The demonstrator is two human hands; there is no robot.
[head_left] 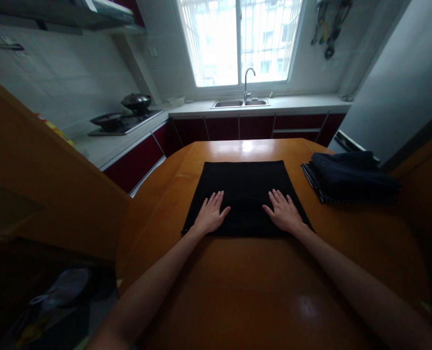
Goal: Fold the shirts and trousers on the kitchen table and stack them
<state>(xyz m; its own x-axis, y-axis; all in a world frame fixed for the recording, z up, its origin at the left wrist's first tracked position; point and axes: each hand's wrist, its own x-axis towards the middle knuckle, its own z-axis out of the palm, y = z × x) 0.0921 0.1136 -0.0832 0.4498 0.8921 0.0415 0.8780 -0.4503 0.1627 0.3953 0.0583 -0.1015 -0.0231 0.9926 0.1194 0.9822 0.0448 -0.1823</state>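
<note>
A black cloth (247, 180), folded into a flat four-sided shape, lies on the wooden table (252, 272). My left hand (211, 214) rests palm down on its near left part, fingers stretched out. On the near right part lies my right hand (283, 212), also flat with the fingers spread. Neither hand grips anything. What garment or cloth this is, I cannot tell.
To the right on the table sits a stack of dark folded cloths (350, 177). Beyond the table runs a counter with a sink (228, 103) and faucet (246, 85). Pans stand on the stove (128, 124) at left. A wooden partition (55, 180) borders the left side.
</note>
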